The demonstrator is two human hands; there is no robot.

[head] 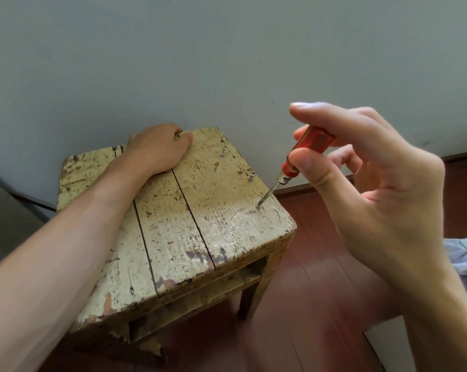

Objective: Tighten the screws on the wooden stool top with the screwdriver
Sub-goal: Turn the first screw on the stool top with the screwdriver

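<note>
The wooden stool top is made of worn planks with flaking cream paint. My right hand pinches the red handle of the screwdriver between thumb and fingers. Its thin metal tip sits in a screw near the stool's right edge. Two more screws stand proud of the wood further back along the same plank. My left hand lies over the stool's far edge, its fingers curled round that edge and its thumb on the top.
A pale wall rises directly behind the stool. Reddish wooden floor lies to the right and below. A grey slanted object stands at the left, and light striped fabric shows at the right edge.
</note>
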